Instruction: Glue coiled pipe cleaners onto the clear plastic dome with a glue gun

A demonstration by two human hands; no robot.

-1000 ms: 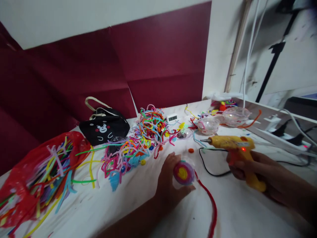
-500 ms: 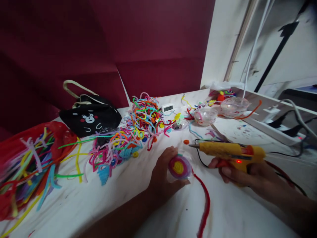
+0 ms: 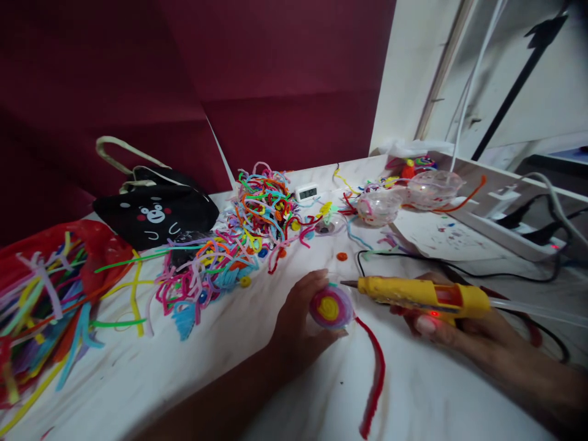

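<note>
My left hand (image 3: 301,318) grips a clear round piece with a coiled disc (image 3: 331,306) of yellow, pink and purple pipe cleaner in it, fingers at the top and thumb below. From its right side a red pipe cleaner (image 3: 377,373) trails down over the white table. My right hand (image 3: 441,331) is wrapped round a yellow glue gun (image 3: 413,293) with a lit red light. The gun's metal nozzle points left, close to the upper right rim of the clear piece; whether they touch is unclear.
Heaped pipe cleaners (image 3: 261,208) lie behind, beside a black bag (image 3: 156,214). At the left is a red bag (image 3: 103,245) of more strips. Clear plastic shells (image 3: 379,208), a small digital display (image 3: 307,193), marked paper (image 3: 445,233) and a black cable (image 3: 496,275) are farther right.
The glue gun has moved left and slightly down, bringing its nozzle to the clear piece's rim. My left hand still holds the piece. The camera view has shifted slightly.
</note>
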